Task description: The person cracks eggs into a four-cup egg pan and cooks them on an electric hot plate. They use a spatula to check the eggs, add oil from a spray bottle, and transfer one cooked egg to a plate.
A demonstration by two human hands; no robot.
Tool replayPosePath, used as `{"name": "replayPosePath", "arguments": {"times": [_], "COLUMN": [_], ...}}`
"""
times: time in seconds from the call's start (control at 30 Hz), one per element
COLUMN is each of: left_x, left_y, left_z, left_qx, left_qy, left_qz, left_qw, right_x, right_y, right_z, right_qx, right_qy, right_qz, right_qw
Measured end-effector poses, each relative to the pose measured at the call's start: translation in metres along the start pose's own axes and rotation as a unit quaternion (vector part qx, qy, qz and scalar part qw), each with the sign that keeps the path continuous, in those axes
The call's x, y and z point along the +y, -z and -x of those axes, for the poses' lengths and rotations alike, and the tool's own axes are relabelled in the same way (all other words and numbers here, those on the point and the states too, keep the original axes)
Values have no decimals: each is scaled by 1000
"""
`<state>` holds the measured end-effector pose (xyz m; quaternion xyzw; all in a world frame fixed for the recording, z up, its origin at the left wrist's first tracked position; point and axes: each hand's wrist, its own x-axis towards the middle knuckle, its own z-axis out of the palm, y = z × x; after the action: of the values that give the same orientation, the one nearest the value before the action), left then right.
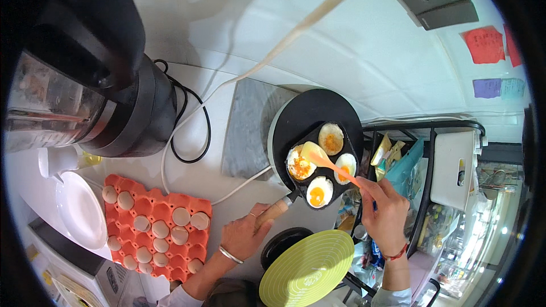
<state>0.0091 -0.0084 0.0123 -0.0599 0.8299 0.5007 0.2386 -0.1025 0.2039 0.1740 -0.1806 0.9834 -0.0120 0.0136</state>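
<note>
My left hand (245, 232) grips the wooden handle (273, 213) of a black egg pan (318, 136) with several round wells. The pan rests on a round black electric hotplate (313, 108). My right hand (381, 209) holds a spatula (326, 162) with an orange handle and a pale yellow head. Its head lies over the edge of a fried egg (300, 169) with a broken, partly browned yolk, in the left well. In the top well sits a browned egg (331, 138). Two eggs show yellow yolks, one in the bottom well (318, 196) and one at right (345, 169).
Left of the pan lie a red egg tray (166, 204) with several eggshells or eggs, a white plate (79, 213) and a large black blender (128, 111). A white cord (251, 70) crosses the counter. Near me is a green round mat (307, 270); a packed rack (431, 170) stands right.
</note>
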Motion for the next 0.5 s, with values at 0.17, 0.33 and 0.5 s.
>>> {"name": "replayPosePath", "arguments": {"times": [0.17,0.33,0.5], "left_x": [0,-4,-5], "left_y": [4,22,36], "left_z": [-2,-8,-16], "left_qx": [21,-9,-23], "left_qy": [-10,-15,-21], "left_qz": [10,17,33], "left_qw": [1000,1000,999], "right_x": [15,35,56], "right_y": [-18,-28,-29], "right_z": [-2,-16,-28], "right_qx": [63,85,100], "right_qy": [96,142,186], "right_qz": [43,63,102], "right_qw": [992,984,972]}}
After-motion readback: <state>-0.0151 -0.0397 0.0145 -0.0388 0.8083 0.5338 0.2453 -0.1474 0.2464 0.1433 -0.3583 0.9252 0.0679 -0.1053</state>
